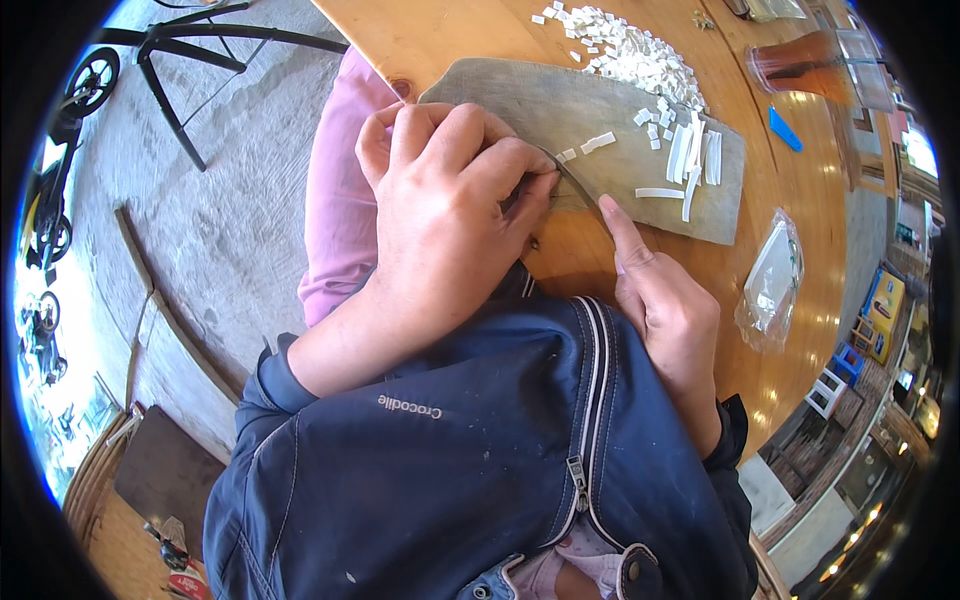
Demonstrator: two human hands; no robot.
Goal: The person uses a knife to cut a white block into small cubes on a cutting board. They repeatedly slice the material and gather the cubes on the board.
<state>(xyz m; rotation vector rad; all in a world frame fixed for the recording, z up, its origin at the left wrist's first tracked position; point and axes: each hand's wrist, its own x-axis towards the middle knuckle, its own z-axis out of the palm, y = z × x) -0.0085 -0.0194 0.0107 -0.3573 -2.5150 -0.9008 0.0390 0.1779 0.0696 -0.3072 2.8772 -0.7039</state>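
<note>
My right hand [668,300] grips a knife, with its index finger stretched along the back of the dark narrow blade [580,186]. The handle is hidden in the fist. My left hand [450,185] is bent with thumb and fingertips pinched together at the blade's far end; whatever they hold is hidden. Both are at the near edge of a grey-brown cutting board [500,95]. Just beyond the blade lie a short white strip [598,142] and small cut bits. Longer white strips [690,155] rest on the board's right part.
A heap of small white pieces [640,60] lies at the board's far edge, partly on the wooden table [640,270]. To the right are a blue plastic piece [785,130], a glass of brown drink [810,70] and a clear plastic bag [770,285]. Black metal legs [190,40] stand far left.
</note>
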